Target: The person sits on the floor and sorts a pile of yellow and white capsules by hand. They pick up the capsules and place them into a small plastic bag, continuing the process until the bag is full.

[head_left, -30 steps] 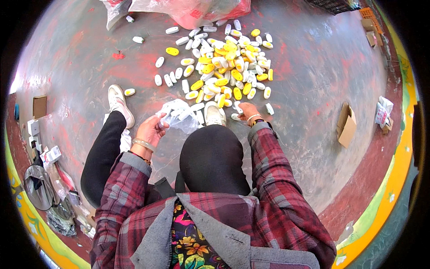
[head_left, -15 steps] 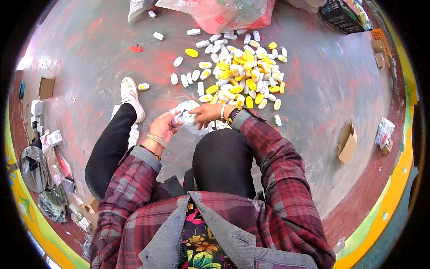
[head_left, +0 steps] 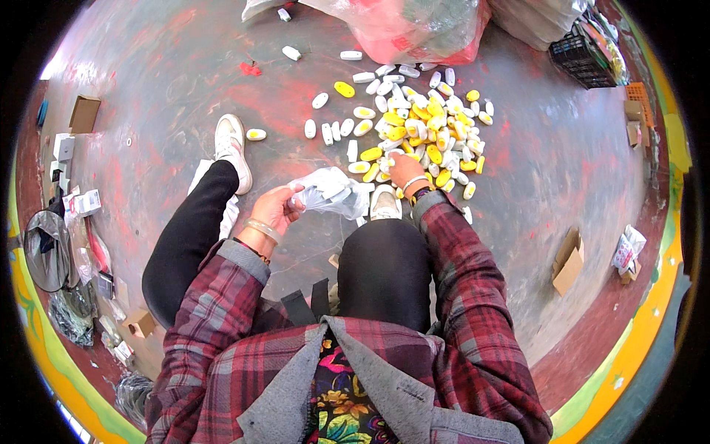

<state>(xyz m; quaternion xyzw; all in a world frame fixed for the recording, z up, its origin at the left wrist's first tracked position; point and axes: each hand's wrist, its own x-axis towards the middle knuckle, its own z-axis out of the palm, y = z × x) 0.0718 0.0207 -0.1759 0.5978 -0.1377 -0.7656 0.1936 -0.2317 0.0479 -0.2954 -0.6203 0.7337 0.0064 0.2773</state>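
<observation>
I sit on the floor with my legs out in front. My left hand (head_left: 279, 209) is shut on the edge of a clear plastic bag (head_left: 334, 194), which hangs over my right shin. My right hand (head_left: 404, 171) reaches forward into a heap of small white and yellow oval containers (head_left: 421, 129) on the floor; its fingers are down among them and I cannot tell whether they grip one. My white shoes (head_left: 231, 148) point toward the heap.
A large red and clear plastic sack (head_left: 414, 26) lies beyond the heap. A black crate (head_left: 580, 55) stands at the far right. Cardboard boxes (head_left: 568, 260) lie to the right, and small boxes and dark bags (head_left: 63, 244) line the left edge.
My right hand has left the bag near my left hand and moved forward into the heap. My left hand keeps hold of the bag. The view has shifted slightly.
</observation>
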